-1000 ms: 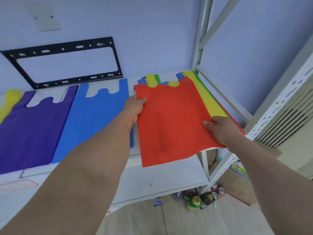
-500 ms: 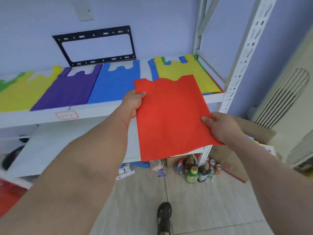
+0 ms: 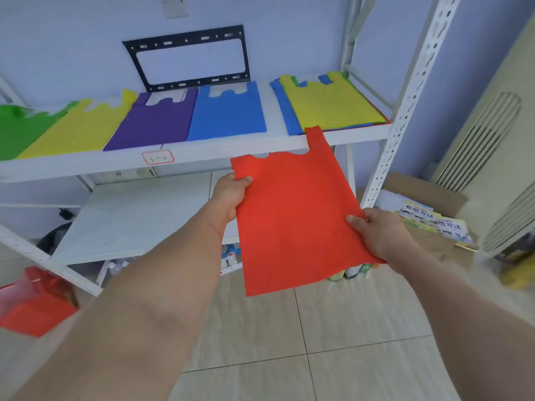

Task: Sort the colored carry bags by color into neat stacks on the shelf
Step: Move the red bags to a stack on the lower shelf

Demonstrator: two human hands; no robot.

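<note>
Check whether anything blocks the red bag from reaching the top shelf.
Nothing visible does. The red bag, gripped by the left hand and right hand, hangs in open air just below the shelf edge.

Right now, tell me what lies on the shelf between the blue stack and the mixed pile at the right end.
Nothing: in the head view a bare white strip of shelf separates the blue stack from the mixed pile.

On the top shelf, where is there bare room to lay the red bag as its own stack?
One bare strip lies between the blue stack and the mixed pile at the right end, narrower than the red bag. Left of it, the purple, yellow and green stacks crowd edge to edge.
</note>
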